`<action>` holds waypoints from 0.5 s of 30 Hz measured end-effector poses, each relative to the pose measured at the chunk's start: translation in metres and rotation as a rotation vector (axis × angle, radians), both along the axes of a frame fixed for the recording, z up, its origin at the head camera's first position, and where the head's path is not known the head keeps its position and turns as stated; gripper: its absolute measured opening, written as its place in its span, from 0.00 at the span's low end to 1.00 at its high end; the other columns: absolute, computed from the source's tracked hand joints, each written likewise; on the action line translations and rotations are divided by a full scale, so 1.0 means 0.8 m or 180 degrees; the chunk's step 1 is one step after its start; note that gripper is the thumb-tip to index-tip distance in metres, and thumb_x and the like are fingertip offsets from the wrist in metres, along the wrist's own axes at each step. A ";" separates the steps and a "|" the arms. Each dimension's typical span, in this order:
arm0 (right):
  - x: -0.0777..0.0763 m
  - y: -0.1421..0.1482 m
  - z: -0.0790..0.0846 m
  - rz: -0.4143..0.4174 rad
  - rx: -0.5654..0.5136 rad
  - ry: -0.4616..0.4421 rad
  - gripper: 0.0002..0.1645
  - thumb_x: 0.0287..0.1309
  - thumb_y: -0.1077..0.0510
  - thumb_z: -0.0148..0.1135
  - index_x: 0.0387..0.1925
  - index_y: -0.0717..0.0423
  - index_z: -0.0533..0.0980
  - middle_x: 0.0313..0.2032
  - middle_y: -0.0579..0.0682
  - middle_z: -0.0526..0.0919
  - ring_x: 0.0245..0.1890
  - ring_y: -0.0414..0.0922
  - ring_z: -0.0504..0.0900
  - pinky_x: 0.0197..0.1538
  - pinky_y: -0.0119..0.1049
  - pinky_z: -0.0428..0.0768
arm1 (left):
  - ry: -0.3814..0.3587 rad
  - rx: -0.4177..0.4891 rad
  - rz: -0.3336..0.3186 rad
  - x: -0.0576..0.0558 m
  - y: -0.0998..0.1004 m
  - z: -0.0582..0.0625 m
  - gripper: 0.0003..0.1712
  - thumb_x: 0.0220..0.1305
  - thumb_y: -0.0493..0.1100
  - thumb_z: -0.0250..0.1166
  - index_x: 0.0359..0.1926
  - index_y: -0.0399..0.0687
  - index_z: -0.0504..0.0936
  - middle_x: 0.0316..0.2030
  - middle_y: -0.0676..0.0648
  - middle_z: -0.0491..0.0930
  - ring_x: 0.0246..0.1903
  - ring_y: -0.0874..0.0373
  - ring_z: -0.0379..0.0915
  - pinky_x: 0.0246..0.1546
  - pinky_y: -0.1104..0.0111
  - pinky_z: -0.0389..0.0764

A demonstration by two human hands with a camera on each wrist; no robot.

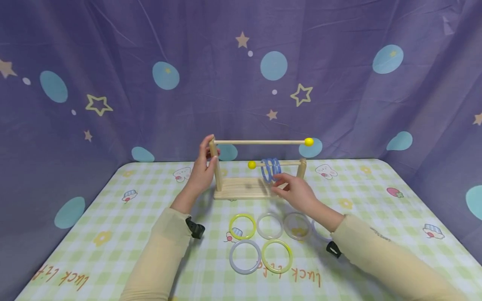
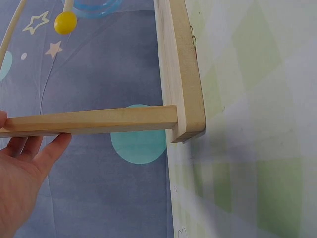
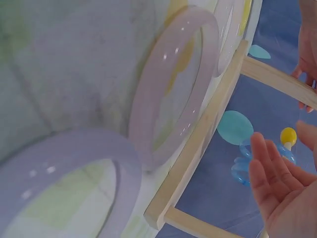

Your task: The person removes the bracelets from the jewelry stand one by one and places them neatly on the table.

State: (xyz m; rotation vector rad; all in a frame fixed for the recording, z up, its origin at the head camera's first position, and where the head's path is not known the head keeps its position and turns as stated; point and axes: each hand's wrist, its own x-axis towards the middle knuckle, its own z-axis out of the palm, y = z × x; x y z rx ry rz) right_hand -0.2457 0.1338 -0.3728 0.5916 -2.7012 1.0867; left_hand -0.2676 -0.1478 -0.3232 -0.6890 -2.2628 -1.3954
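A wooden stand has two posts, each with a horizontal rod tipped by a yellow ball. My left hand grips the left post, thumb on one side and fingers on the other. Several translucent blue rings hang on the lower rod. My right hand is beside these rings, thumb apart from the fingers. In the right wrist view its fingers are extended and partly cover the rings; nothing shows pinched between them. The upper rod carries no ring.
Several rings lie on the checked tablecloth in front of the stand: yellow ones, a blue-grey one, a whitish one and a pinkish one. A lavender ring is partly hidden by my right wrist in the head view. A purple curtain hangs behind.
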 end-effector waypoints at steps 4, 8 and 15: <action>-0.006 -0.007 -0.002 -0.0180 0.0076 0.0034 0.23 0.60 0.52 0.67 0.54 0.58 0.77 0.40 0.51 0.86 0.32 0.46 0.84 0.35 0.42 0.80 | -0.0019 0.0021 -0.0005 0.000 0.000 0.000 0.30 0.72 0.27 0.46 0.71 0.41 0.50 0.50 0.27 0.71 0.51 0.35 0.70 0.50 0.46 0.73; -0.013 -0.013 -0.005 -0.0278 0.0096 0.0080 0.21 0.59 0.50 0.68 0.51 0.56 0.78 0.40 0.50 0.87 0.32 0.47 0.85 0.34 0.41 0.80 | -0.0007 0.0022 -0.0014 0.000 0.000 0.000 0.30 0.72 0.27 0.46 0.71 0.41 0.50 0.51 0.27 0.71 0.51 0.35 0.70 0.50 0.45 0.73; -0.025 -0.021 -0.013 -0.0376 0.0142 0.0208 0.17 0.60 0.52 0.67 0.47 0.57 0.78 0.40 0.52 0.87 0.32 0.48 0.86 0.32 0.41 0.80 | -0.0040 0.0023 0.0002 0.000 0.000 -0.001 0.30 0.73 0.27 0.46 0.71 0.42 0.50 0.51 0.28 0.72 0.51 0.36 0.70 0.51 0.46 0.72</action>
